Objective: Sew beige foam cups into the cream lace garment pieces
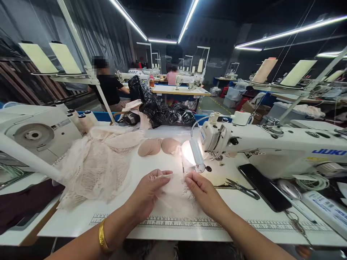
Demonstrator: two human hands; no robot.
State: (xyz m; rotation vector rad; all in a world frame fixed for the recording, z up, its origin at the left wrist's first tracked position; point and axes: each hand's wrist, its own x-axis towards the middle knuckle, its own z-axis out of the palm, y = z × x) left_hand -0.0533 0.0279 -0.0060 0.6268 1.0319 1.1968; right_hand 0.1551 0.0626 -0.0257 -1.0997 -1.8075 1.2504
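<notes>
Between my two hands a piece of pale lace fabric [176, 196] is stretched above the table's front part. My left hand [151, 187] pinches its left upper edge between thumb and fingers. At the opposite edge my right hand [202, 189] grips the fabric with closed fingertips. Just beyond the hands stands a white sewing machine [217, 139], its lamp shining on the needle area. Two stacks of beige bra cups [149, 147] lie behind the left hand. A heap of cream lace [94, 166] covers the table's left side.
Small thread snips [244, 188] and a black phone [264, 186] lie right of my right hand. A printed ruler [173, 223] runs along the front edge. Black plastic bags [173, 115] sit behind. Thread cones [298, 73] stand above. A person in black [108, 86] sits farther back.
</notes>
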